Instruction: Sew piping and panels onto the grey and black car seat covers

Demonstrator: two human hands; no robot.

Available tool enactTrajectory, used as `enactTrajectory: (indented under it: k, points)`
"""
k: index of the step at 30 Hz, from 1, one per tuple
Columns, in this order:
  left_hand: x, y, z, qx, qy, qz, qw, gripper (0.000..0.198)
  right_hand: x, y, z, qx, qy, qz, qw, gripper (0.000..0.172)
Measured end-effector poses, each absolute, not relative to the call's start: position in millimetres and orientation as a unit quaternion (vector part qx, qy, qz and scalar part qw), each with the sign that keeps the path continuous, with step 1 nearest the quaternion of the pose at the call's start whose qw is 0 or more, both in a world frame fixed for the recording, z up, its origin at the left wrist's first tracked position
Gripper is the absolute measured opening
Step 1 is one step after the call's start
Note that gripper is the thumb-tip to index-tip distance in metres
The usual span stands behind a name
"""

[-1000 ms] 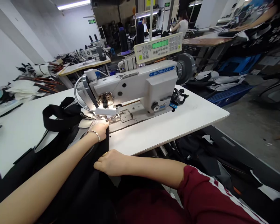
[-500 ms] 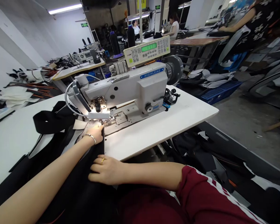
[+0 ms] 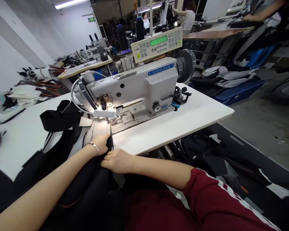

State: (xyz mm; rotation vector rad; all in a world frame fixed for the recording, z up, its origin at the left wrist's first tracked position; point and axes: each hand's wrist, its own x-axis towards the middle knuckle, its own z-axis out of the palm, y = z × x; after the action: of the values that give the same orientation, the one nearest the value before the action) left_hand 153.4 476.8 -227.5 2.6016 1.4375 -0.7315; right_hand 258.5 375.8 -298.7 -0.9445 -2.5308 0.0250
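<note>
A grey-white sewing machine (image 3: 137,77) stands on a white table, its lamp lighting the needle area. Black fabric (image 3: 91,186) with a pale, light-coloured panel (image 3: 100,127) runs from my lap up to the presser foot. My left hand (image 3: 100,143), with a bracelet at the wrist, pinches the fabric's right edge just in front of the needle area. Close behind it, nearer my body, my right hand (image 3: 119,161) grips the same edge, its fingers closed over the black cloth. Both fingertips are partly hidden by the fabric.
A control panel (image 3: 157,44) and thread cones (image 3: 122,38) rise behind the machine. Black fabric pieces (image 3: 202,154) lie below the table's right edge. A blue crate (image 3: 240,91) holds cut pieces on the floor. Co-workers sit at other tables farther back.
My left hand has drawn back from the needle area toward me, baring the pale panel. My right hand has moved up along the edge, close to the left. The view has shifted slightly.
</note>
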Motion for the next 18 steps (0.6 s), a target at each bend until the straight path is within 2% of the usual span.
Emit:
enactTrajectory:
  k: [6, 18]
  points:
    - [159, 480, -221, 0.836, 0.476, -0.267, 0.054, 0.082, 262, 391, -299, -0.318, -0.926, 0.005, 0.203, 0.015]
    - [155, 501, -227, 0.848, 0.475, -0.227, 0.067, 0.071, 274, 419, -296, -0.283, -0.945, -0.024, 0.160, 0.016]
